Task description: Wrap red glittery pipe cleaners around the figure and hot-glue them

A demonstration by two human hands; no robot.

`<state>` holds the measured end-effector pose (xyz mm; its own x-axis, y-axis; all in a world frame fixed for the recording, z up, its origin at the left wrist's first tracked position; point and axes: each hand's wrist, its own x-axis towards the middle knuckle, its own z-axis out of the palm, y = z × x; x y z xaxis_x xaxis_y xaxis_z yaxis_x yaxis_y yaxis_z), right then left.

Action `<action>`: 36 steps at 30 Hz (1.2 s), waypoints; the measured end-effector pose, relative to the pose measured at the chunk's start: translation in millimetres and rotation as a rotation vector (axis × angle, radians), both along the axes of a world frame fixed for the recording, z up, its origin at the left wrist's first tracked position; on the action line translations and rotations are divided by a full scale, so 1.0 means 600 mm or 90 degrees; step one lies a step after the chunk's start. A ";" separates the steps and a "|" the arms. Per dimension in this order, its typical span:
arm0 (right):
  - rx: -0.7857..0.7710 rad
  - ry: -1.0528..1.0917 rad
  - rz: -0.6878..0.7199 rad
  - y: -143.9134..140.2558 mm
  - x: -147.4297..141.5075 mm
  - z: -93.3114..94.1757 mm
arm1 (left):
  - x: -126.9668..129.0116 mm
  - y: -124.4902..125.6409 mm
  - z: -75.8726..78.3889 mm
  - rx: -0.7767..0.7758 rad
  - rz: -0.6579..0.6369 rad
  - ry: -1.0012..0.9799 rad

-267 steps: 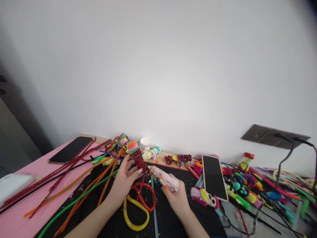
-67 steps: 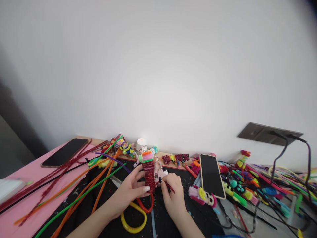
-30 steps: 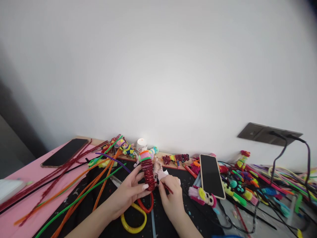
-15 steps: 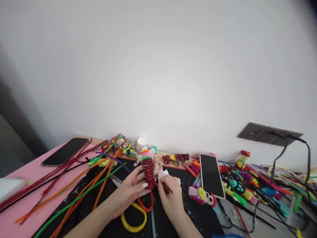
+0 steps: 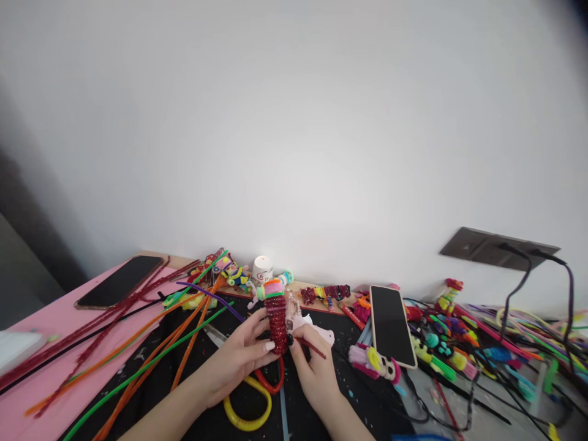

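Observation:
A pipe-cleaner figure with a glittery dark red wrapped body and a pink, orange and green top stands upright between my hands. My left hand is closed around its left side, thumb across the front near the bottom. On the other side, my right hand pinches a dark red tinsel pipe cleaner close against the figure's lower edge. The strand's end sticks out to the right past my fingers. Below lie scissors with yellow and red handles, their blade partly behind my left hand.
Orange, green and red pipe cleaners fan across the left over pink paper and a black mat. A dark phone lies left; another phone lies right. Finished figures, a white cup and cables line the wall.
My right hand has shifted slightly, and its thumb now presses nearer the figure's lower edge. More of the dark red strand shows to the right. My left hand keeps its hold.

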<state>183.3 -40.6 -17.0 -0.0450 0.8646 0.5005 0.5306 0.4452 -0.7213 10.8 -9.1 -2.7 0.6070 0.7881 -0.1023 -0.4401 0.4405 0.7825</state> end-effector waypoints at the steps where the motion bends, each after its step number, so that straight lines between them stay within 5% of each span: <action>1: 0.001 0.006 0.005 0.000 -0.001 0.000 | 0.000 -0.001 0.000 0.004 -0.005 0.000; 36: -0.004 -0.013 -0.019 -0.006 -0.010 0.001 | 0.010 0.001 -0.002 0.043 0.013 0.030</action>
